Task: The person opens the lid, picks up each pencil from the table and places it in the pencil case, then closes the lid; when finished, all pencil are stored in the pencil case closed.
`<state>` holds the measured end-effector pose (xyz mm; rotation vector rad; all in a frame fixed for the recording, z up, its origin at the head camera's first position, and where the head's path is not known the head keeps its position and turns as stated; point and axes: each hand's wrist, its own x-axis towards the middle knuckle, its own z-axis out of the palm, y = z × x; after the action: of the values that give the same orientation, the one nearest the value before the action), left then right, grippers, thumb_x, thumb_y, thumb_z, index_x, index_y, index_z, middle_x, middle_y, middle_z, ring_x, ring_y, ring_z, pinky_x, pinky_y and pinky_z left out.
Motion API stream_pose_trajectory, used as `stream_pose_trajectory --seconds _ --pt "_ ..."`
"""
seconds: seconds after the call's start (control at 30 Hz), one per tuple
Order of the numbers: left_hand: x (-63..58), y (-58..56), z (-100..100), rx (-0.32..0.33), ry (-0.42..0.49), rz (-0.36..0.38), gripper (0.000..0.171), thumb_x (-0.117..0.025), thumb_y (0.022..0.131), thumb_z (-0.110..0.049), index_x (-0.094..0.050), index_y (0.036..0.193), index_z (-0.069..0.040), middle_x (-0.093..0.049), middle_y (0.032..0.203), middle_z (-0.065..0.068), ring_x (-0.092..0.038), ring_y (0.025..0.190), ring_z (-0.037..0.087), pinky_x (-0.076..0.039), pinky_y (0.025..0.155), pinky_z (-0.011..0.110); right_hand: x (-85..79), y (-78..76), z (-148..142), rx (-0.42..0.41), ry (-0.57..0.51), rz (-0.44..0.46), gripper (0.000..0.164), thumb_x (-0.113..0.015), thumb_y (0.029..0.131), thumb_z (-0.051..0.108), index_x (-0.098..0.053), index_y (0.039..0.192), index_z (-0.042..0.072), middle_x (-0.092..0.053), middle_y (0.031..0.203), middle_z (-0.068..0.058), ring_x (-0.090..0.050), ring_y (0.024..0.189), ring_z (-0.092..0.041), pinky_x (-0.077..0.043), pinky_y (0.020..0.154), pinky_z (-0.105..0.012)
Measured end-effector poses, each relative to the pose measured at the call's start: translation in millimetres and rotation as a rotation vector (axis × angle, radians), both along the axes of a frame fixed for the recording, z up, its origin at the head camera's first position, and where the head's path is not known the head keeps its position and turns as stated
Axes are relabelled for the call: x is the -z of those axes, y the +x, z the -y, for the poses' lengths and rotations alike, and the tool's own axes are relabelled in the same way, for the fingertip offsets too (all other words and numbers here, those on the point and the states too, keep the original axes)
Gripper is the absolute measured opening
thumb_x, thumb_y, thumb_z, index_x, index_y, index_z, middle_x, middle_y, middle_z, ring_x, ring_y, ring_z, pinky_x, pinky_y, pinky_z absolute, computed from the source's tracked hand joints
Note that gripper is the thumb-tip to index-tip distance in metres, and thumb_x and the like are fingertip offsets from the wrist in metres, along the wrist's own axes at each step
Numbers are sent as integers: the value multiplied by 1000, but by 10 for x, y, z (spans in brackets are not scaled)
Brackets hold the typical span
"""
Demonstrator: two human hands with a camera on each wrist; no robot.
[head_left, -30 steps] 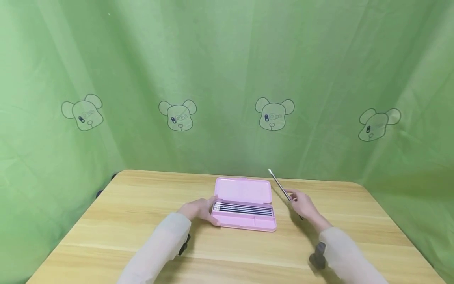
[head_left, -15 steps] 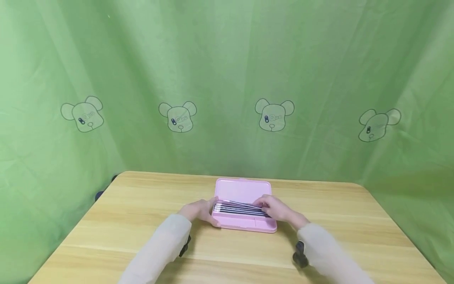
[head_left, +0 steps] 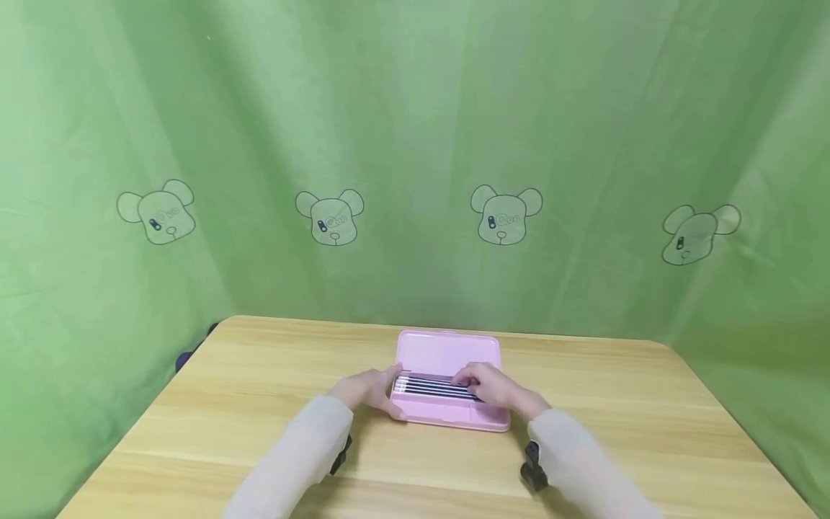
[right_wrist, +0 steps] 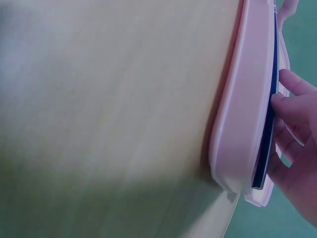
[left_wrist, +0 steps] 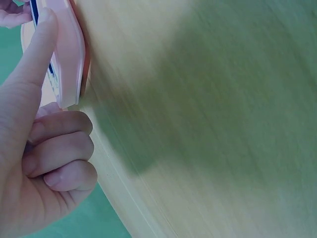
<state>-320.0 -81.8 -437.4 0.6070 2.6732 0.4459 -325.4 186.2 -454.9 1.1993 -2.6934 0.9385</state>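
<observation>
A pink pencil case (head_left: 424, 412) lies open on the table, its lid tipped back. Several dark striped pencils (head_left: 431, 386) lie side by side in its long rear compartment. My left hand (head_left: 369, 389) grips the case's left end; in the left wrist view the thumb (left_wrist: 42, 47) lies along the near side and the other fingers are curled. My right hand (head_left: 493, 386) is over the right part of the pencils. In the right wrist view its thumb and fingers are about a dark pencil (right_wrist: 267, 131) that shows above the case's rim; the fingertips behind it are partly hidden.
The wooden table (head_left: 259, 425) has rounded far corners. A green curtain (head_left: 415, 288) with printed bear heads hangs behind it and at the sides. Dark wrist-worn devices (head_left: 534, 467) sit under both light sleeves.
The right hand has carried a pencil from the right of the case leftward into it. The pencil went from slanted to lying along the others. The left hand stays on the case.
</observation>
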Motion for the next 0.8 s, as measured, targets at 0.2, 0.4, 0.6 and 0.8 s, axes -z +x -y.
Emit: stream_pose_trajectory --seconds 0.2,0.4,0.6,0.8 --pt "12 -4 -2 -3 -1 -3 103 -77 65 -48 -23 145 -10 -41 139 17 -41 126 30 -34 105 41 85 -94 -2 -59 -25 -41 36 -50 69 -15 -69 95 3 -60 78 0 -53 72 -9 -48 64 -23" --pt "-1 0 -6 -17 -7 2 104 -77 65 -49 -22 145 -12 -42 138 18 -41 125 31 -35 104 42 -58 36 67 63 56 12 36 -49 68 -18 -68 95 -3 -62 81 -6 -56 76 -19 -50 71 -27" --pt "25 -13 -8 -36 -14 5 104 -77 64 -49 -23 145 -15 -43 137 18 -43 124 31 -37 102 43 -55 31 71 75 76 15 35 -50 69 -18 -68 94 -2 -63 83 -7 -58 79 -19 -50 74 -28" --pt "8 -14 0 -31 -7 5 109 -77 60 -54 -24 145 -13 -43 137 18 -42 125 31 -36 103 42 -33 23 82 81 64 19 31 -52 72 -16 -68 95 -2 -63 86 -7 -59 83 -21 -51 78 -33"
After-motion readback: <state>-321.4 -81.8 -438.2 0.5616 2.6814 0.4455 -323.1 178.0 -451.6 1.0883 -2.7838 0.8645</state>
